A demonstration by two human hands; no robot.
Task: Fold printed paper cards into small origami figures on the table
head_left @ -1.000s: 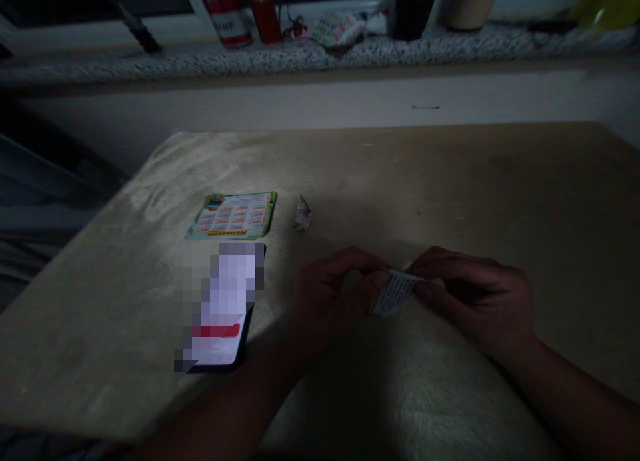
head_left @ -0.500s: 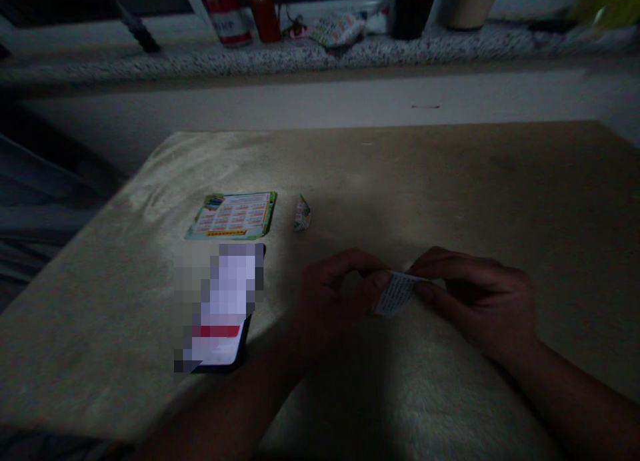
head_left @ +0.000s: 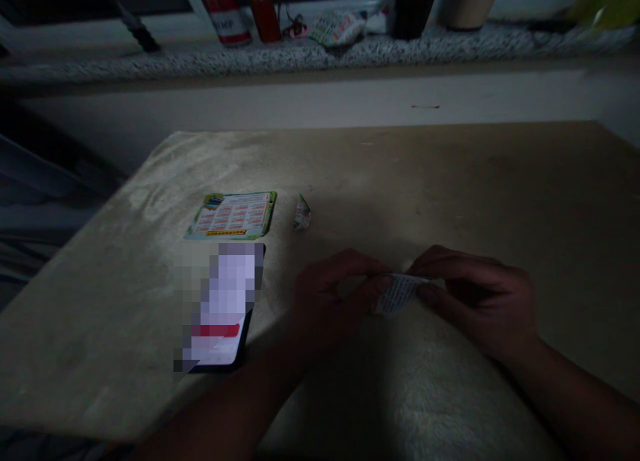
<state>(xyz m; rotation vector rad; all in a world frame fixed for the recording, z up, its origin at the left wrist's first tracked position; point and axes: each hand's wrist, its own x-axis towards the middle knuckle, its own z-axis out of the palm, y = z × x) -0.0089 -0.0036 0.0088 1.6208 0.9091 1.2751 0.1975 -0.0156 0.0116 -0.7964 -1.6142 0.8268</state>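
A small piece of printed paper point(head_left: 399, 296) is stretched between my hands above the table. Its left edge is pinched between the thumb and fingers of my left hand point(head_left: 335, 291). At its upper right corner, the thumb and fingertips of my right hand point(head_left: 483, 298) close on it. Dim light blurs the print, and my fingers hide parts of the edges. Beyond my left hand a small folded paper piece point(head_left: 303, 214) stands on the table. A lit phone point(head_left: 225, 308), its screen mostly pixelated, lies left of my left hand.
A printed calendar card point(head_left: 233, 216) lies behind the phone on the table point(head_left: 475, 174). Along the speckled windowsill point(head_left: 190, 62) stand a red can point(head_left: 225, 14), an orange-red bottle point(head_left: 265, 14), a crumpled wrapper point(head_left: 337, 28), a dark bottle point(head_left: 413, 9) and a beige container point(head_left: 470, 4).
My left hand has shifted very slightly left, and the paper between my fingers has tilted a little. Both hands keep their pinch; the things on the table have stayed put.
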